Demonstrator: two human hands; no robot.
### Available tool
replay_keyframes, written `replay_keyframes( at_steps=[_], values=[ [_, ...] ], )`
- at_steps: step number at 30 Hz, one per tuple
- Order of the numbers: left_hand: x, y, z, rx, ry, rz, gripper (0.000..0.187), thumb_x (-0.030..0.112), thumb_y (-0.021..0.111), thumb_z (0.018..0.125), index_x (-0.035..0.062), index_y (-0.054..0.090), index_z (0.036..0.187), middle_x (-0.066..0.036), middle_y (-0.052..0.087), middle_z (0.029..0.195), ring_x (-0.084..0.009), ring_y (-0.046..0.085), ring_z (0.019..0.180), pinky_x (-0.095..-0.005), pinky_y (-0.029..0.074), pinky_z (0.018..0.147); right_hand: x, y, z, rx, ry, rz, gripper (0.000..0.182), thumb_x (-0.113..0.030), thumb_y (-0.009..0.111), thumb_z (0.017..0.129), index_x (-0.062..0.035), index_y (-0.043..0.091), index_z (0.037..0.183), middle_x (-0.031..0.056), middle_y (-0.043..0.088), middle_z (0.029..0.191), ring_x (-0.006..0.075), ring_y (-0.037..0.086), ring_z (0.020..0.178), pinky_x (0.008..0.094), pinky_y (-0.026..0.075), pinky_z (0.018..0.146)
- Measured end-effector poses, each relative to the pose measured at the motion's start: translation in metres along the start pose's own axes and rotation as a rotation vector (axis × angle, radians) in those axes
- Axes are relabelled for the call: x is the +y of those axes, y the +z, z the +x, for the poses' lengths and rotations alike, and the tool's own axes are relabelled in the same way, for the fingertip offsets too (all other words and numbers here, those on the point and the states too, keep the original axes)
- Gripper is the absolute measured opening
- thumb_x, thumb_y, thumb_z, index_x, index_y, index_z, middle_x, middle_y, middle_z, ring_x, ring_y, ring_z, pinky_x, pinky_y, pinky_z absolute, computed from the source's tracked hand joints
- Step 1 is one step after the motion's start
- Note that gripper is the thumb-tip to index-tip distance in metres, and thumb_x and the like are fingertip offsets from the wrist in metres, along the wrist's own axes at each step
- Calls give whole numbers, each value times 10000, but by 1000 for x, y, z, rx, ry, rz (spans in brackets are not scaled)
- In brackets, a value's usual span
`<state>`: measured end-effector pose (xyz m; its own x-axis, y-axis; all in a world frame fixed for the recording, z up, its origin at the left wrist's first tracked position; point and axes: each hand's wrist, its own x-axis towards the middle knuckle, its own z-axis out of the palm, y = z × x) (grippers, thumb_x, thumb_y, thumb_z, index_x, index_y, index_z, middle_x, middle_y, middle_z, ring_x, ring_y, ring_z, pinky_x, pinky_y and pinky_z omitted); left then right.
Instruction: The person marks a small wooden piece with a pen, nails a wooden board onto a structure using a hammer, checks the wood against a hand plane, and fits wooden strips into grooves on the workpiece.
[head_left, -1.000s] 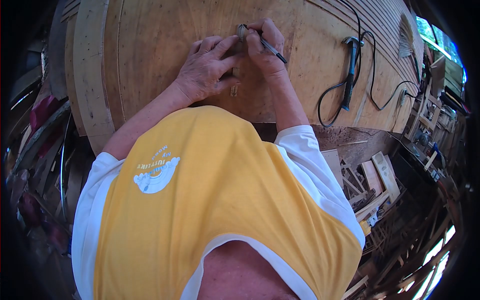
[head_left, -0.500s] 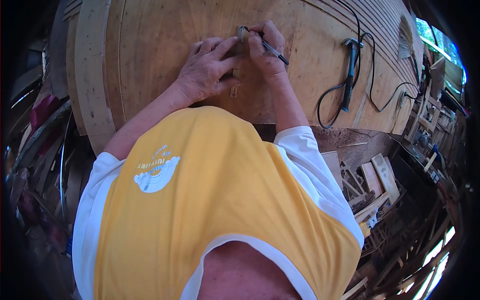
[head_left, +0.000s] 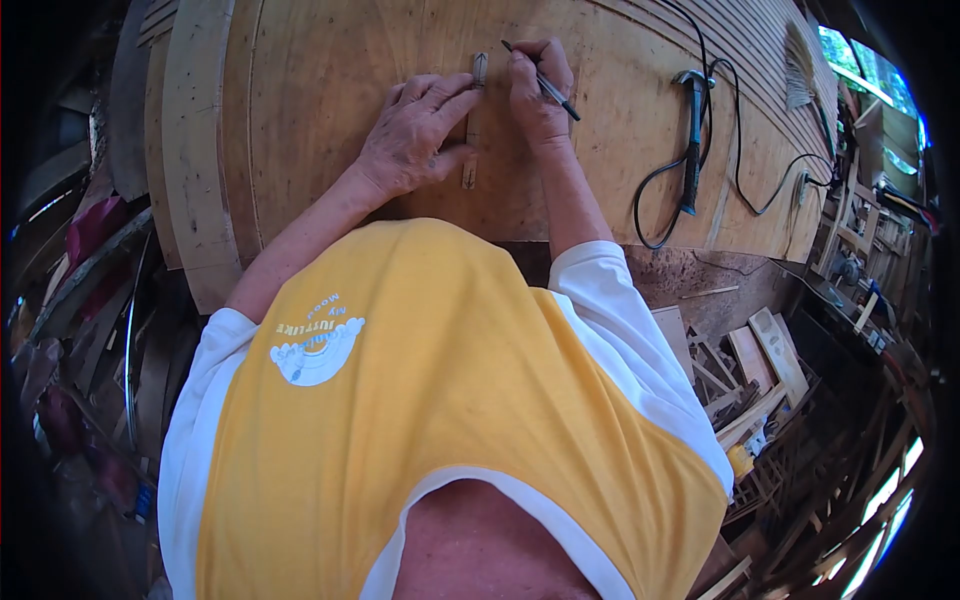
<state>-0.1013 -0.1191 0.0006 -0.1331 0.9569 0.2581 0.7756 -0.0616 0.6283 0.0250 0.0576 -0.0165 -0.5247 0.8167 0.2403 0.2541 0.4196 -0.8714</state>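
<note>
At the left of the frame, pale planks [head_left: 197,140] run along the edge of the wooden counter [head_left: 330,95]. Moving across, I see the left grip [head_left: 410,138] at upper centre, much as it was a moment ago: fingers spread apart from the thumb, not closed around anything, the tips set against a narrow wooden strip [head_left: 473,128]. That strip lies flat on the counter at upper centre, pointing up and down the frame, with dark lines at its upper end and a small mark near its lower one.

The change is just to the right of it. Half a second ago the pen [head_left: 557,94] had its tip at the strip's upper end; now the tip has swung clear, with bare counter between. As I judge it, the marking stroke there is broken off, finished or merely paused; I can't tell which. The right grip [head_left: 538,112] stays clamped on the pen, fingers and thumb together around it.

Further right, a hammer [head_left: 692,130] lies beside a looping black cable [head_left: 738,150], both untouched, and wood offcuts [head_left: 770,350] lean in a heap at right, below the counter.
</note>
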Motion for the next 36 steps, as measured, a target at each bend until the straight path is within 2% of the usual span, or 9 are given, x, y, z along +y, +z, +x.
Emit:
replay_keyframes(
  at_steps=[6, 9, 15, 22, 26, 29, 32, 34, 36],
  values=[
    [-9, 11, 1, 164, -23, -37, 480, 109, 811, 808, 38, 647, 1253, -139, 618, 1360, -340, 560, 1237, -443, 449, 1080, 2, 6, 1, 103, 13, 60, 149, -95, 600, 945, -24, 608, 1076, 116, 661, 963, 203, 626, 874, 342, 521, 812],
    [-8, 13, 2, 180, -30, -33, 443, 143, 822, 806, 30, 657, 1201, -145, 618, 1348, -346, 555, 1229, -443, 451, 1071, 1, 6, 2, 99, 25, 81, 153, -93, 592, 954, -22, 602, 1089, 112, 652, 977, 201, 620, 884, 339, 519, 823],
    [18, 20, 14, 240, -127, 133, 486, 339, 856, 756, 52, 661, 1097, -137, 599, 1242, -355, 541, 1163, -460, 465, 1004, 7, 1, 4, 45, -74, -22, 182, -90, 586, 955, -19, 602, 1122, 112, 640, 980, 216, 617, 904, 346, 517, 852],
    [21, 16, 9, 169, -288, 165, 215, 73, 657, 798, 57, 617, 1009, -134, 603, 1065, -356, 572, 1032, -493, 482, 883, 10, 6, 6, -17, -1, 80, 252, -93, 542, 959, 5, 597, 1185, 109, 639, 1052, 203, 608, 972, 351, 509, 907],
    [22, 13, 0, 188, -389, 130, 131, 37, 611, 832, 45, 634, 961, -159, 632, 967, -387, 623, 917, -484, 514, 798, 7, 2, 5, -103, -111, -37, 248, -81, 557, 945, -7, 587, 1179, 130, 629, 1048, 243, 623, 956, 358, 516, 888],
    [23, 1, -15, 150, -529, -76, 150, 70, 679, 844, 26, 643, 983, -151, 667, 930, -346, 665, 918, -463, 531, 799, 5, -3, 14, -253, -285, -265, 294, -58, 597, 908, -40, 574, 1201, 153, 610, 1037, 321, 635, 960, 401, 529, 861],
    [19, -18, -34, 423, -818, -501, 159, 99, 743, 871, 43, 656, 992, -103, 703, 889, -243, 703, 855, -392, 562, 741, -9, -11, 29, -475, -401, -452, 374, -36, 624, 872, -78, 560, 1238, 164, 594, 1031, 385, 623, 991, 449, 529, 847],
    [5, -26, -47, 605, -904, -912, 135, 89, 747, 894, 70, 656, 991, -64, 711, 884, -182, 698, 808, -342, 571, 702, -23, -15, 42, -619, -504, -551, 430, -25, 628, 857, -101, 550, 1273, 160, 591, 1033, 399, 613, 1028, 468, 524, 846],
    [-7, -34, -59, 756, -928, -1214, 103, 50, 710, 940, 102, 642, 997, -38, 721, 896, -136, 705, 761, -294, 594, 662, -30, -15, 49, -577, -513, -521, 403, -43, 630, 864, -94, 567, 1258, 156, 598, 1034, 389, 610, 1045, 461, 522, 847]
  ],
)
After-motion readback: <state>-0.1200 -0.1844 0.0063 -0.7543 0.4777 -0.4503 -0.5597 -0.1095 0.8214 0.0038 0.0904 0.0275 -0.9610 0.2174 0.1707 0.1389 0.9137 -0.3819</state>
